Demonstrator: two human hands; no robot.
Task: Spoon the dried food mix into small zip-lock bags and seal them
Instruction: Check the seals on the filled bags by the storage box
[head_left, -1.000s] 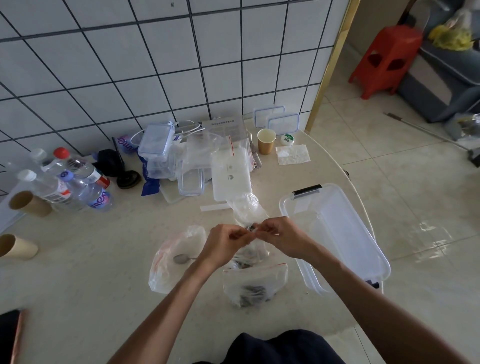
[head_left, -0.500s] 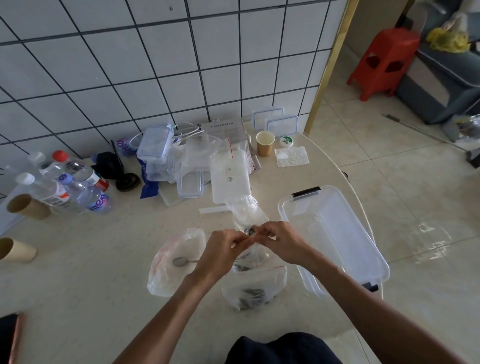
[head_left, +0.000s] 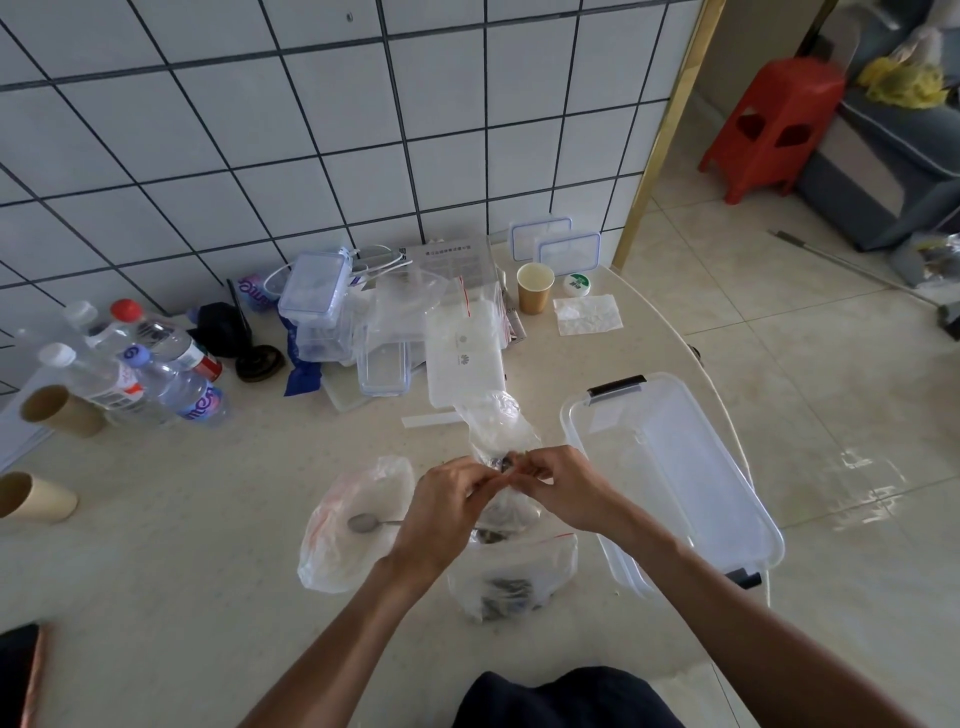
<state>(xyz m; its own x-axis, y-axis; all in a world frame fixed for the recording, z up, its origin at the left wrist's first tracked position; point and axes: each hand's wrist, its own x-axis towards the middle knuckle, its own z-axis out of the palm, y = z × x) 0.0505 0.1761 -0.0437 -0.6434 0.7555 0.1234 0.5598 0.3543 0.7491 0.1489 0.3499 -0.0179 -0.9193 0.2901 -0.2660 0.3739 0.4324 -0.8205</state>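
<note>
Both hands meet over the near middle of the bench (head_left: 156, 597); the left hand (head_left: 441, 512) and the right hand (head_left: 563, 493) pinch with curled fingers the top edge of a small zip-lock bag (head_left: 506, 512) held between them, fingertips almost touching; dark dried food mix shows through its clear plastic below the hands; just nearer lies a second clear bag (head_left: 511, 582) with a red strip along its top and dark mix inside; left of the hands a larger thin plastic bag (head_left: 343, 525) lies open with a metal spoon (head_left: 363, 522) resting in it; to the right sits a clear storage box (head_left: 670, 478) with a black latch; at the far side, against the tiled wall, stand stacked clear containers (head_left: 332, 312), a paper cup (head_left: 535, 288) and, far left, water bottles (head_left: 150, 374).
</note>
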